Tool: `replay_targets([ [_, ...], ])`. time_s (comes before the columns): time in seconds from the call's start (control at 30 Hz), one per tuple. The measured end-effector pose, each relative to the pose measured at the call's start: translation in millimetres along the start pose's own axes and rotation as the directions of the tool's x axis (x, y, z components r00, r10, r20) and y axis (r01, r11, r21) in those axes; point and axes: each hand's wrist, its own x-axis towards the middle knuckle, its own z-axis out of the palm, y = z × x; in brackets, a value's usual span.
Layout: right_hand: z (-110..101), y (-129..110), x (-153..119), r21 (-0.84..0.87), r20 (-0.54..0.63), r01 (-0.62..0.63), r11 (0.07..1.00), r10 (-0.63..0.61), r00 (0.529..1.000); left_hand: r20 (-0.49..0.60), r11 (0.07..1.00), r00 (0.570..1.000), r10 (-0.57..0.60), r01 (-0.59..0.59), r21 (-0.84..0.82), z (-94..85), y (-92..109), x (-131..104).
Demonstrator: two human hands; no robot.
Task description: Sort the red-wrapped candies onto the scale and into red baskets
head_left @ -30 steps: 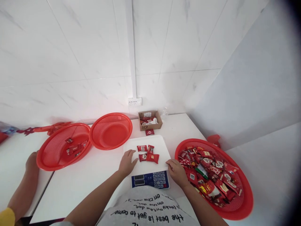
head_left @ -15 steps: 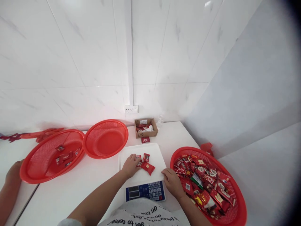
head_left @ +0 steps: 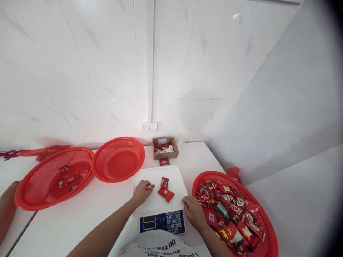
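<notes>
My left hand (head_left: 142,193) is closed on a small red candy packet (head_left: 150,187) over the left part of the white pan (head_left: 157,172) of a weighing scale. On the pan, right of that hand, lie a small red candy packet (head_left: 164,182) and a larger red packet (head_left: 166,194). My right hand (head_left: 195,213) is at the pan's right edge, its fingers curled together; whether anything is between them is hidden. The scale's blue keypad panel (head_left: 162,222) is nearest my body, partly covered by my shirt.
To the right, a red basket (head_left: 271,218) is heaped with candy packets. Two red baskets stand left: one bare (head_left: 120,162), one (head_left: 29,191) with several packets. A cardboard box (head_left: 166,155) of packets stands behind, a packet (head_left: 164,162) before it. Another person's hand (head_left: 9,194) is far left.
My left hand has drawn left, away from the two packets on the pan, with a small red candy packet in its fingers. My right hand stays at the pan's edge. The view has shifted slightly.
</notes>
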Motion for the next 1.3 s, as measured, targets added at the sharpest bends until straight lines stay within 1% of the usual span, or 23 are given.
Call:
replay_targets([
  [0.07,0,0,0,0.0,0.006,0.001,1.0,-0.001,1.0,-0.097,0.997,0.994,-0.048,0.042,-0.071,-17.2,2,11],
  [0.13,-1,0,0,0.0,0.013,0.005,1.0,-0.005,1.0,-0.201,0.983,0.974,-0.104,0.071,-0.167,-44.1,6,25],
  [0.17,-1,0,0,-0.001,0.016,0.005,1.0,-0.005,1.0,-0.263,0.974,0.956,-0.129,0.073,-0.213,-60.0,9,33],
  [0.23,-1,0,0,-0.003,0.021,0.006,1.0,-0.006,1.0,-0.379,0.959,0.91,-0.168,0.062,-0.276,-91.5,15,47],
  [0.27,-1,0,0,-0.003,0.025,0.007,1.0,-0.007,1.0,-0.442,0.951,0.878,-0.185,0.047,-0.304,-104.6,19,52],
  [0.3,-1,0,0,-0.002,0.028,0.009,1.0,-0.008,1.0,-0.521,0.95,0.833,-0.184,0.013,-0.313,-114.1,22,55],
  [0.33,-1,0,0,-0.002,0.032,0.009,1.0,-0.009,0.999,-0.572,0.959,0.805,-0.157,-0.013,-0.282,-118.9,25,56],
  [0.37,-1,0,0,0.0,0.035,0.009,1.0,-0.009,0.999,-0.592,0.976,0.8,-0.103,-0.035,-0.217,-118.2,27,56],
  [0.4,-1,0,0,0.0,0.036,0.007,1.0,-0.007,0.999,-0.574,0.99,0.818,-0.03,-0.053,-0.128,-111.9,28,53],
  [0.43,-1,1,0,0.001,0.036,0.006,1.0,-0.006,0.999,-0.515,0.997,0.856,0.045,-0.073,-0.033,-100.4,29,49],
  [0.47,-1,1,0,0.001,0.035,0.005,1.0,-0.005,0.999,-0.401,0.992,0.907,0.126,-0.103,0.078,-84.6,29,44],
  [0.53,0,2,0,0.004,0.035,0.005,1.0,-0.005,0.999,-0.218,0.975,0.954,0.205,-0.18,0.129,-45.7,28,30],
  [0.57,0,2,0,0.006,0.036,0.005,1.0,-0.005,0.999,-0.028,0.951,0.97,0.242,-0.231,0.204,-25.8,28,22],
  [0.6,1,2,0,0.007,0.037,0.004,1.0,-0.004,0.999,0.154,0.923,0.959,0.237,-0.272,0.271,-7.6,29,15],
  [0.63,1,2,0,0.008,0.039,0.002,1.0,-0.003,0.999,0.276,0.902,0.941,0.198,-0.285,0.324,8.1,30,8],
  [0.67,2,3,-1,0.008,0.042,0.0,1.0,0.0,0.999,0.365,0.888,0.92,0.139,-0.279,0.366,20.6,31,3],
  [0.73,2,3,-1,0.008,0.046,-0.006,1.0,0.006,0.999,0.457,0.864,0.887,0.059,-0.274,0.421,36.3,34,-4],
  [0.8,3,3,-1,0.008,0.05,-0.012,1.0,0.011,0.999,0.501,0.843,0.864,0.056,-0.31,0.44,42.8,37,-6],
  [0.9,2,2,-1,0.005,0.046,-0.014,1.0,0.014,0.999,0.535,0.793,0.834,0.138,-0.416,0.445,44.7,38,-4],
  [1.0,1,1,0,0.005,0.041,-0.016,1.0,0.016,0.999,0.52,0.762,0.834,0.186,-0.456,0.459,44.0,38,-4],
  [1.07,0,0,0,0.007,0.042,-0.02,1.0,0.02,0.999,0.491,0.773,0.854,0.173,-0.427,0.47,42.7,37,-7],
  [1.13,0,-1,0,0.007,0.044,-0.023,1.0,0.023,0.999,0.457,0.807,0.876,0.153,-0.378,0.454,40.6,34,-11],
  [1.3,0,-1,0,0.01,0.051,-0.028,1.0,0.027,0.998,0.373,0.922,0.923,0.094,-0.222,0.316,30.9,20,-19],
])
